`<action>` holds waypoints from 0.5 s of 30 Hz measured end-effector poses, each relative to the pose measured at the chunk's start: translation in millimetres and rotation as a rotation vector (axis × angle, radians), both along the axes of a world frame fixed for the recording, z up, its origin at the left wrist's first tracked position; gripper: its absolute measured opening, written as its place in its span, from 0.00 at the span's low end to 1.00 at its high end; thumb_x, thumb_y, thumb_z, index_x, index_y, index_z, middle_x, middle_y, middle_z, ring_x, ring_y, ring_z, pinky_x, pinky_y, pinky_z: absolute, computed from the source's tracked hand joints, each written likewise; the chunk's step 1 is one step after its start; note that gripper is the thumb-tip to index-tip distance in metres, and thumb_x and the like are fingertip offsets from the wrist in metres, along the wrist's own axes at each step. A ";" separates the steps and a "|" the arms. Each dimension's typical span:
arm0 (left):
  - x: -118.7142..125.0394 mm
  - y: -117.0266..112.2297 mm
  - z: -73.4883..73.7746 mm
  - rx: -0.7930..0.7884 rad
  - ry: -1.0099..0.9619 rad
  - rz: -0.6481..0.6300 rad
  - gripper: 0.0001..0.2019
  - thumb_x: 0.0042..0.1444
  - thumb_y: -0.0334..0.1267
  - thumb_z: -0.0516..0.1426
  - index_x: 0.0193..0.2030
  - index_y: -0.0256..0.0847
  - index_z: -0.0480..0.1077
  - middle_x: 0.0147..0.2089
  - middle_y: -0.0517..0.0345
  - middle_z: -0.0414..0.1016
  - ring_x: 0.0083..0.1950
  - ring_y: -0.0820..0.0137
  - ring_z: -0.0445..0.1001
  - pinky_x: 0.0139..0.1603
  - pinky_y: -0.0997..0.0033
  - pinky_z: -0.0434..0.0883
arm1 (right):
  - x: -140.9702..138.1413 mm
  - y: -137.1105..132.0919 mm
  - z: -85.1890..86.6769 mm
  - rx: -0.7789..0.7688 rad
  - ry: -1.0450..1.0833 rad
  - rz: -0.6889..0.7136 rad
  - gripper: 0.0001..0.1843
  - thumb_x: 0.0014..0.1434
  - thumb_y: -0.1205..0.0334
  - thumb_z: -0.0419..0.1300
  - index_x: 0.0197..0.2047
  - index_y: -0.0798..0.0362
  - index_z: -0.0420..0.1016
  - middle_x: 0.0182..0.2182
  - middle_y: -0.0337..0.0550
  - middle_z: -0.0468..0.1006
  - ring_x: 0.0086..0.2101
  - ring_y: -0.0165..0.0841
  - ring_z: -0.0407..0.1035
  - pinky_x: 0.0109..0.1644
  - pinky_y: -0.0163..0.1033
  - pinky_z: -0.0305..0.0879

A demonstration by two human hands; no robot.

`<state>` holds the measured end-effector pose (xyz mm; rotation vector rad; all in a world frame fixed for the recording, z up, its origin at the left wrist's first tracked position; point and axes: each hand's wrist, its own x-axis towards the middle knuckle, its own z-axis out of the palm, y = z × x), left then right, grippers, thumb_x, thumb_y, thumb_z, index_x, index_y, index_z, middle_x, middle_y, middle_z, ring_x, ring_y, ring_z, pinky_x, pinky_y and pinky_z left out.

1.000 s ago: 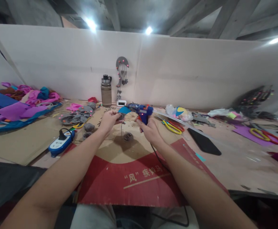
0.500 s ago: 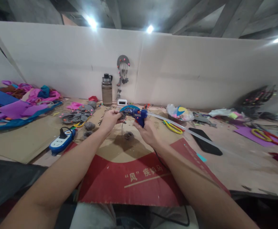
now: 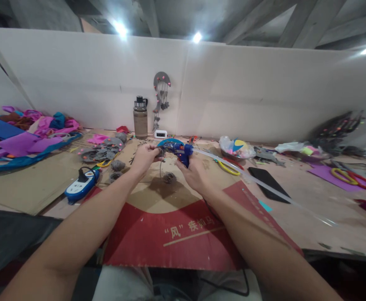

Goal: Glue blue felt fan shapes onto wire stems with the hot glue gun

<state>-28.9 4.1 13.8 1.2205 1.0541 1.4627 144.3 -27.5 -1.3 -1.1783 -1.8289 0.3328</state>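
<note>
My right hand (image 3: 194, 170) is wrapped round the handle of a blue hot glue gun (image 3: 185, 151). From the gun's rear, a long clear glue stick (image 3: 248, 177) slants down to the right. The nozzle points left, close to the fingertips of my left hand (image 3: 145, 159). Those fingers pinch a small grey piece (image 3: 161, 155), partly hidden by the hand and the gun tip. A strand of grey yarn hangs below it, above a small coil of grey yarn (image 3: 169, 178) on the cardboard.
Red and tan cardboard (image 3: 183, 246) covers the table in front of me. To the left are a power strip (image 3: 81, 186), yarn balls (image 3: 117, 166) and felt scraps (image 3: 35, 133). A bottle (image 3: 140, 119) stands behind; a phone (image 3: 269, 185) and yellow-handled scissors (image 3: 228, 167) lie right.
The glue gun has shifted very slightly left, and the far end of its glue stick shows more sharply. My left hand keeps its pinch in nearly the same place.
</note>
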 end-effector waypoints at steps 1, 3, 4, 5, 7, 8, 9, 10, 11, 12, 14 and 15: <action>-0.3 0.5 -0.4 0.001 -0.003 0.002 0.04 0.48 0.29 0.58 0.27 0.34 0.65 0.26 0.54 0.74 0.27 0.72 0.75 0.34 0.68 0.75 | 0.1 0.0 -0.3 -0.008 -0.001 0.001 0.16 0.56 0.54 0.52 0.45 0.54 0.68 0.36 0.47 0.75 0.34 0.38 0.68 0.42 0.43 0.63; -0.7 0.9 -0.7 -0.001 -0.005 0.009 0.04 0.48 0.29 0.58 0.27 0.35 0.65 0.26 0.53 0.74 0.27 0.72 0.75 0.34 0.68 0.75 | 0.2 -0.1 -0.9 -0.011 0.000 0.000 0.17 0.57 0.54 0.52 0.45 0.54 0.68 0.36 0.47 0.75 0.34 0.38 0.68 0.42 0.44 0.63; -0.8 0.9 -0.7 -0.001 -0.005 0.010 0.05 0.48 0.29 0.58 0.27 0.35 0.65 0.26 0.53 0.74 0.27 0.72 0.75 0.34 0.67 0.76 | 0.1 -0.2 -1.2 -0.004 0.003 -0.001 0.17 0.57 0.54 0.52 0.45 0.54 0.68 0.36 0.47 0.75 0.34 0.38 0.68 0.42 0.44 0.63; -0.9 0.8 -0.6 -0.001 -0.004 0.010 0.05 0.47 0.29 0.59 0.26 0.35 0.65 0.26 0.53 0.74 0.27 0.72 0.75 0.34 0.67 0.76 | -0.1 -0.3 -1.2 0.005 0.005 0.000 0.17 0.57 0.54 0.52 0.46 0.54 0.68 0.37 0.48 0.75 0.35 0.38 0.68 0.42 0.44 0.63; -0.8 0.5 -0.5 0.002 -0.003 -0.001 0.05 0.47 0.29 0.59 0.26 0.35 0.65 0.26 0.54 0.74 0.27 0.72 0.75 0.34 0.68 0.75 | -0.7 -0.8 -1.0 0.014 0.007 0.002 0.17 0.57 0.54 0.51 0.46 0.54 0.68 0.38 0.48 0.75 0.36 0.38 0.68 0.43 0.44 0.63; -0.8 0.5 -0.5 0.002 -0.004 -0.007 0.05 0.47 0.29 0.59 0.26 0.34 0.65 0.26 0.54 0.74 0.26 0.72 0.75 0.35 0.68 0.75 | -1.1 -1.0 -0.7 0.012 0.005 0.000 0.17 0.57 0.54 0.51 0.46 0.54 0.68 0.38 0.48 0.75 0.36 0.38 0.68 0.43 0.43 0.63; -0.6 0.5 -0.6 -0.002 -0.006 -0.010 0.05 0.47 0.29 0.59 0.26 0.34 0.65 0.25 0.54 0.74 0.26 0.72 0.75 0.35 0.68 0.75 | -1.4 -1.1 -0.5 0.008 0.000 -0.005 0.16 0.57 0.55 0.52 0.46 0.54 0.68 0.37 0.48 0.75 0.35 0.38 0.68 0.42 0.43 0.63; -0.4 0.6 -0.7 -0.006 -0.007 -0.011 0.05 0.47 0.29 0.59 0.26 0.34 0.65 0.25 0.54 0.74 0.26 0.72 0.74 0.34 0.68 0.75 | -1.7 -1.2 -0.4 0.006 -0.006 -0.012 0.16 0.56 0.55 0.52 0.46 0.54 0.68 0.36 0.48 0.75 0.35 0.38 0.68 0.42 0.43 0.63; -0.2 0.8 -0.9 -0.010 -0.006 -0.012 0.05 0.47 0.29 0.59 0.26 0.34 0.65 0.25 0.55 0.74 0.26 0.72 0.74 0.34 0.68 0.75 | -1.9 -1.1 -0.4 0.009 -0.010 -0.020 0.16 0.56 0.55 0.53 0.46 0.54 0.68 0.36 0.48 0.75 0.35 0.38 0.68 0.41 0.43 0.63; 0.0 1.0 -1.1 -0.012 -0.005 -0.013 0.05 0.47 0.29 0.59 0.26 0.34 0.65 0.25 0.55 0.74 0.26 0.73 0.74 0.34 0.68 0.75 | -2.0 -1.0 -0.5 0.016 -0.012 -0.026 0.16 0.56 0.56 0.53 0.46 0.54 0.68 0.36 0.48 0.75 0.34 0.38 0.68 0.41 0.43 0.63; 0.4 1.4 -1.6 -0.011 0.000 -0.013 0.04 0.47 0.29 0.58 0.26 0.34 0.65 0.24 0.55 0.73 0.25 0.73 0.74 0.34 0.68 0.75 | -2.0 -0.8 -0.9 0.030 -0.008 -0.020 0.16 0.56 0.56 0.53 0.45 0.54 0.68 0.35 0.47 0.74 0.34 0.38 0.68 0.40 0.43 0.63; 0.5 1.7 -1.9 -0.009 0.003 -0.012 0.04 0.47 0.28 0.58 0.26 0.34 0.65 0.25 0.55 0.73 0.25 0.73 0.74 0.34 0.68 0.75 | -2.0 -0.8 -1.0 0.035 -0.003 -0.013 0.15 0.56 0.56 0.52 0.45 0.54 0.68 0.35 0.47 0.74 0.33 0.38 0.68 0.40 0.43 0.64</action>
